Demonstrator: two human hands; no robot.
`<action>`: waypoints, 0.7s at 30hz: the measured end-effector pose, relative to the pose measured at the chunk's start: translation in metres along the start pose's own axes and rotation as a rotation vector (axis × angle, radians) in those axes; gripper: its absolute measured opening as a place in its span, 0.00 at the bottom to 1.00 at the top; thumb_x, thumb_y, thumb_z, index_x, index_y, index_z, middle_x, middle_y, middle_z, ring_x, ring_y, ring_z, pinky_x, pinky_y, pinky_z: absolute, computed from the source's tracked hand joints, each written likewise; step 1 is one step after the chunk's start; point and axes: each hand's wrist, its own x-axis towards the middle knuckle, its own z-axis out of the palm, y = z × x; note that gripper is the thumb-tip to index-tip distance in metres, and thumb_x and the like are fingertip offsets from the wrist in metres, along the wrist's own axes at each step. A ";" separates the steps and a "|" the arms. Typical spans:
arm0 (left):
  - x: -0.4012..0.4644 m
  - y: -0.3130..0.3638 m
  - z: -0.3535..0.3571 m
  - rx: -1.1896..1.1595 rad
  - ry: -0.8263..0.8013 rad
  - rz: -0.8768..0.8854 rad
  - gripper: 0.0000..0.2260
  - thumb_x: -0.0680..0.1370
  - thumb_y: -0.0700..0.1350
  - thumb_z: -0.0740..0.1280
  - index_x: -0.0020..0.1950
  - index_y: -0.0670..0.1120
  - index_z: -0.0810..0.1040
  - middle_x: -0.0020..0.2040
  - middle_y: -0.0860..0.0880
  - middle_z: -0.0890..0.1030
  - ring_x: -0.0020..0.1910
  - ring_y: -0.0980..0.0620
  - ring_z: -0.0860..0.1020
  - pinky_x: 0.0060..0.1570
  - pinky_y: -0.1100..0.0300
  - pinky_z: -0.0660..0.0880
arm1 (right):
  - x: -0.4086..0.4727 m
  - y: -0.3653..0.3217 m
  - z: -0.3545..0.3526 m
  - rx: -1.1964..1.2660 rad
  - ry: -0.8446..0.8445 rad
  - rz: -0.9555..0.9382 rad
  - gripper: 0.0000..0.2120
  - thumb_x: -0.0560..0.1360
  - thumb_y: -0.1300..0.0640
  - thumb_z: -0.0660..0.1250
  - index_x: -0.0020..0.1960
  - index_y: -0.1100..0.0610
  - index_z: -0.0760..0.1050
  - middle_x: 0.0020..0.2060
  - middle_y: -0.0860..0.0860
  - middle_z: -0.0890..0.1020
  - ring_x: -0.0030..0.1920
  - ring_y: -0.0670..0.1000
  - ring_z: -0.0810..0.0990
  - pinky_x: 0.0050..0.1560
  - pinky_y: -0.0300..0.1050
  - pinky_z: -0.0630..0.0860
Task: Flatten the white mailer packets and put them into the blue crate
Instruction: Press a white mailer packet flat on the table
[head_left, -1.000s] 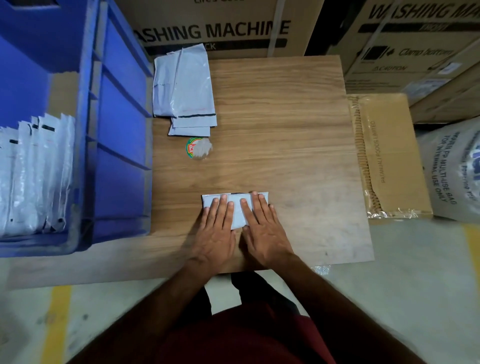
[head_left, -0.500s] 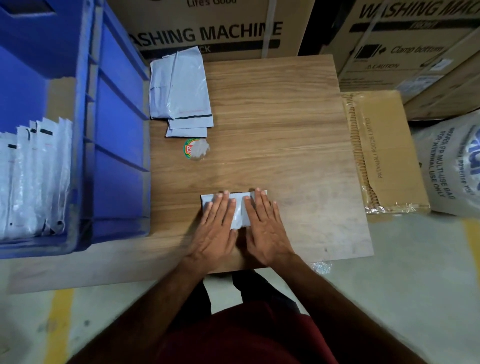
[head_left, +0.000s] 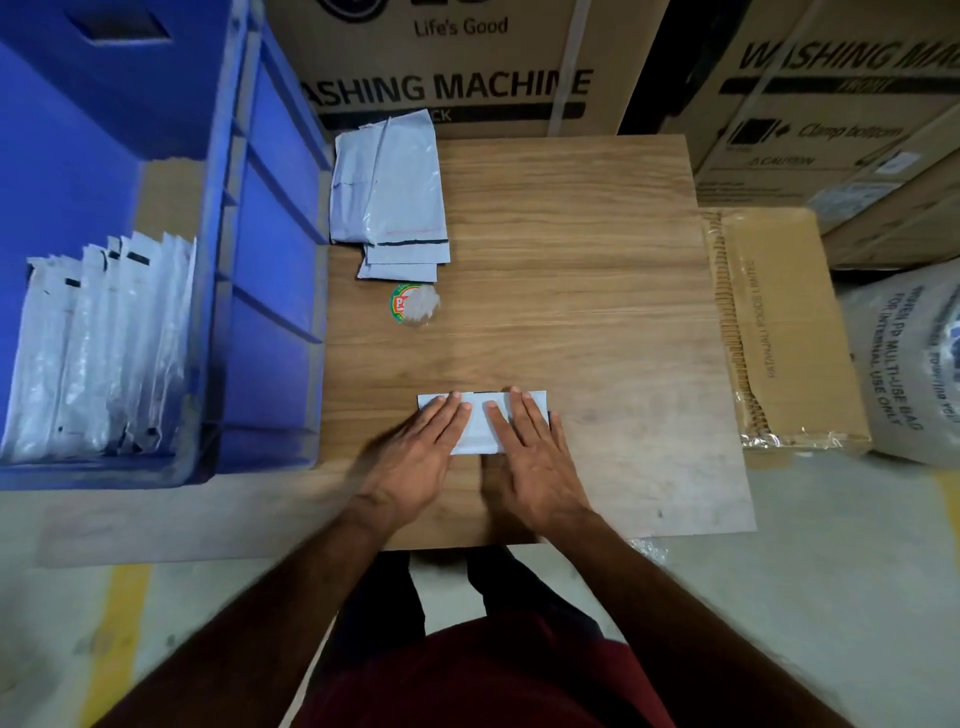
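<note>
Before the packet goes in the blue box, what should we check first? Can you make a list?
1. Both hands, left hand and right hand, flat on the packet: ok.
2. Packet looks flat: ok where visible; under the hands, cannot tell.
3. Blue crate close by on the left: ok.
4. Room left in the crate beside the standing packets: ok.
5. More packets waiting in the pile: ok.
</note>
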 end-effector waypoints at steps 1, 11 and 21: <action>0.000 -0.002 -0.004 0.001 -0.008 0.023 0.28 0.77 0.42 0.54 0.77 0.41 0.68 0.76 0.43 0.71 0.73 0.44 0.72 0.66 0.47 0.75 | 0.000 -0.001 -0.002 -0.006 0.003 0.015 0.34 0.77 0.52 0.58 0.82 0.51 0.56 0.82 0.56 0.55 0.82 0.56 0.54 0.78 0.63 0.56; -0.004 0.020 -0.119 0.073 0.192 -0.086 0.34 0.69 0.39 0.73 0.75 0.46 0.73 0.74 0.44 0.73 0.71 0.44 0.75 0.55 0.50 0.82 | 0.008 -0.037 -0.102 -0.023 0.299 -0.116 0.32 0.74 0.62 0.53 0.78 0.52 0.67 0.78 0.54 0.67 0.78 0.57 0.65 0.73 0.56 0.68; -0.037 -0.022 -0.252 0.187 0.545 -0.083 0.31 0.71 0.40 0.52 0.73 0.44 0.75 0.72 0.44 0.76 0.71 0.41 0.75 0.59 0.47 0.80 | 0.033 -0.149 -0.195 -0.082 0.574 -0.165 0.32 0.73 0.60 0.51 0.77 0.54 0.68 0.76 0.55 0.70 0.76 0.57 0.68 0.73 0.54 0.69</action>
